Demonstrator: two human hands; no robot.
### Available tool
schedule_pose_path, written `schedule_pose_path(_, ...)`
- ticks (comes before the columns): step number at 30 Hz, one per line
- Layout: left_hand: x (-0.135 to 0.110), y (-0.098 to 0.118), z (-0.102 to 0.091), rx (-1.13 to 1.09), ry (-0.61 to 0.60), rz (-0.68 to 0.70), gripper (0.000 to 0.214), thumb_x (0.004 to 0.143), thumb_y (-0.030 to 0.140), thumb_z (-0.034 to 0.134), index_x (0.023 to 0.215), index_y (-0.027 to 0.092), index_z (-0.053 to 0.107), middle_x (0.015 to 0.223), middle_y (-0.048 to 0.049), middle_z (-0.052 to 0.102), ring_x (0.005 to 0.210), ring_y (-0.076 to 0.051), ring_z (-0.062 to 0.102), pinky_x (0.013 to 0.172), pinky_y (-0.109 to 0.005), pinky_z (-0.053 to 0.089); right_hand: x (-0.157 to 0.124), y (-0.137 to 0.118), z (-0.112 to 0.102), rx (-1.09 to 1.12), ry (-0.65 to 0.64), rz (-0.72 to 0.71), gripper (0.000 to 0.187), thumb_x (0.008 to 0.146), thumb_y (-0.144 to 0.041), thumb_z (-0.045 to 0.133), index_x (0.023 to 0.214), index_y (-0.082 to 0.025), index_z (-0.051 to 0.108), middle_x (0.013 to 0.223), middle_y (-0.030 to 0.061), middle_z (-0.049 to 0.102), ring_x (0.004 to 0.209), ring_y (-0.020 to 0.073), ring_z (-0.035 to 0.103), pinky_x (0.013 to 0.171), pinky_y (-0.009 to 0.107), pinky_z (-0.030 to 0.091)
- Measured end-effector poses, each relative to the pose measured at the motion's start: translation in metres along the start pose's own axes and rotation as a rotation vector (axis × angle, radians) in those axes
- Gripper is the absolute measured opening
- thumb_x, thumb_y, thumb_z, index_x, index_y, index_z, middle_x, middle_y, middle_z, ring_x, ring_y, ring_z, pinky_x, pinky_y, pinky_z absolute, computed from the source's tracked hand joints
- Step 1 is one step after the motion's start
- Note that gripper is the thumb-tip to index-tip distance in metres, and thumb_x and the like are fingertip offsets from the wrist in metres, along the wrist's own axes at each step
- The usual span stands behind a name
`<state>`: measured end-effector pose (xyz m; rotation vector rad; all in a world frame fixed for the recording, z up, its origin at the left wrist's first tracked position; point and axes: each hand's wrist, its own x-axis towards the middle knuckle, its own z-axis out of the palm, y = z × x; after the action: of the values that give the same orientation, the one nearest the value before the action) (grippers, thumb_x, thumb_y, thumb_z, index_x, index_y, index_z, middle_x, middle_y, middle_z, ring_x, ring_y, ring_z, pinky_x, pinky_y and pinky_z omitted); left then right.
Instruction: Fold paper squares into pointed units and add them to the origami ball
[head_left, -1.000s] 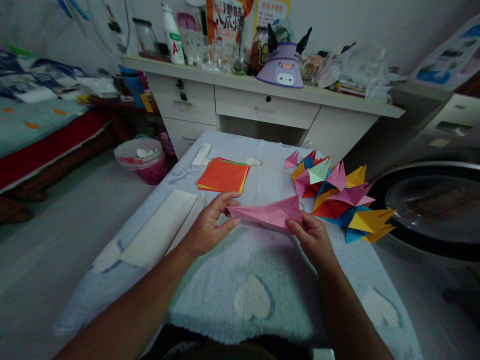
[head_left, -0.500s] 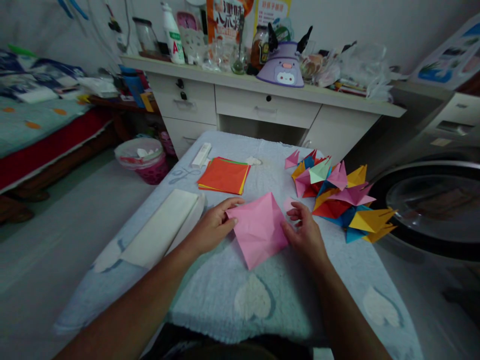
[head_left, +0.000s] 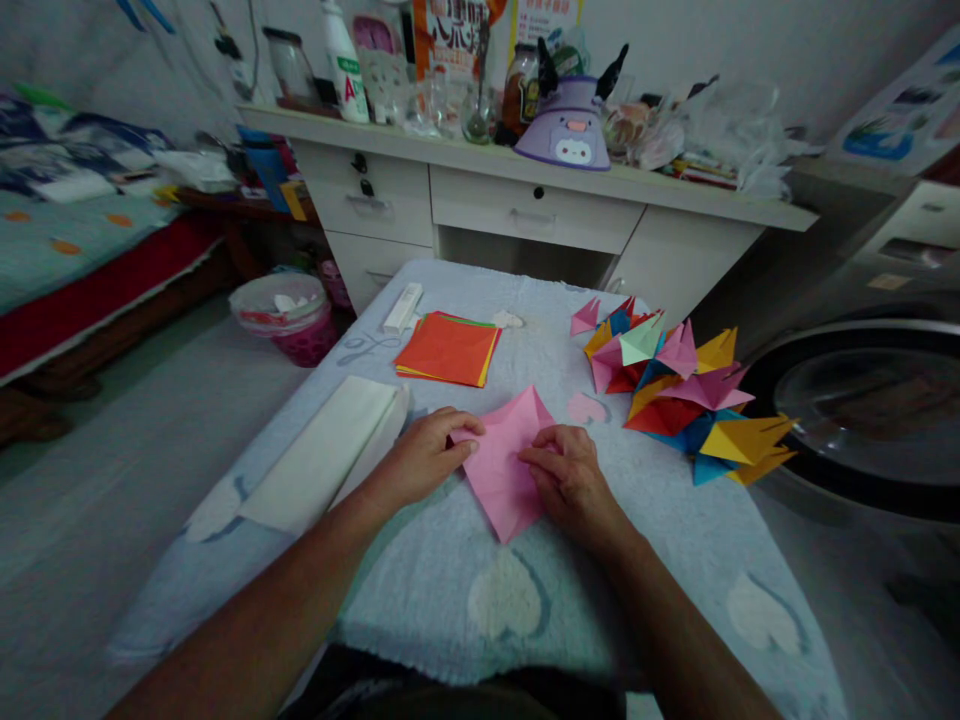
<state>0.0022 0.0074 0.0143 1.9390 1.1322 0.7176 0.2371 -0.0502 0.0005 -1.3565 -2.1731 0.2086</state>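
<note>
A pink sheet of origami paper (head_left: 499,465) lies turned like a diamond on the cloth-covered table, creases across it. My left hand (head_left: 435,450) pinches its left corner between thumb and fingers. The right corner is folded in toward the middle, with my right hand (head_left: 571,480) closed on it and partly hiding it. Beyond the pink sheet is a stack of square coloured paper (head_left: 448,348), orange on top. To the right sits a pile of folded paper cranes (head_left: 675,385) in pink, yellow, blue, red and pale green.
The blue tablecloth (head_left: 405,600) has heart patterns. At the left lie a folded white cloth or paper (head_left: 322,455) and a small white box (head_left: 403,307). A pink bin (head_left: 300,335) stands on the floor. Behind is a cluttered white desk (head_left: 480,180); a washing machine (head_left: 862,410) is at the right.
My right hand has moved left, bringing the pink sheet's right corner inward over its middle. My left hand stays at the left corner.
</note>
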Motion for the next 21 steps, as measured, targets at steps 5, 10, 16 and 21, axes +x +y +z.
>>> schedule_pose_path(5,-0.001,-0.001,0.001,0.002,0.018,-0.031,0.026,0.079,0.019,0.059,0.103,0.019,0.07,0.104,-0.0053,0.07,0.089,-0.019,0.066,0.079,-0.03,0.05,0.001,-0.001,0.002,-0.007,-0.039,0.004,0.029,0.086,-0.014,0.057,0.109,-0.025,0.071,0.105,0.009,0.059,0.1,0.0255,0.049,0.087,0.045,0.039)
schedule_pose_path(10,-0.002,0.003,0.002,-0.031,0.012,-0.035,0.034,0.079,0.021,0.061,0.112,0.02,0.068,0.108,-0.0054,0.071,0.085,-0.018,0.066,0.075,-0.03,0.05,0.002,-0.005,0.001,-0.031,-0.104,0.012,0.028,0.086,-0.015,0.057,0.108,-0.025,0.072,0.109,0.0099,0.059,0.103,0.0263,0.048,0.086,0.045,0.038)
schedule_pose_path(16,-0.003,0.008,0.002,-0.028,0.018,-0.032,0.031,0.078,0.02,0.061,0.108,0.02,0.069,0.1,-0.0043,0.071,0.075,-0.015,0.062,0.067,-0.027,0.048,-0.001,0.007,-0.006,-0.063,-0.013,0.102,0.035,0.083,-0.022,0.06,0.118,-0.022,0.065,0.119,0.0126,0.055,0.108,0.0298,0.046,0.092,0.05,0.039)
schedule_pose_path(21,-0.002,0.006,0.002,-0.017,0.033,-0.039,0.028,0.077,0.02,0.061,0.104,0.019,0.07,0.094,-0.0036,0.07,0.073,-0.015,0.061,0.063,-0.025,0.047,-0.001,0.006,-0.015,0.007,0.034,0.115,0.018,0.086,-0.023,0.058,0.1,-0.023,0.069,0.121,0.0112,0.054,0.114,0.0305,0.045,0.096,0.051,0.038)
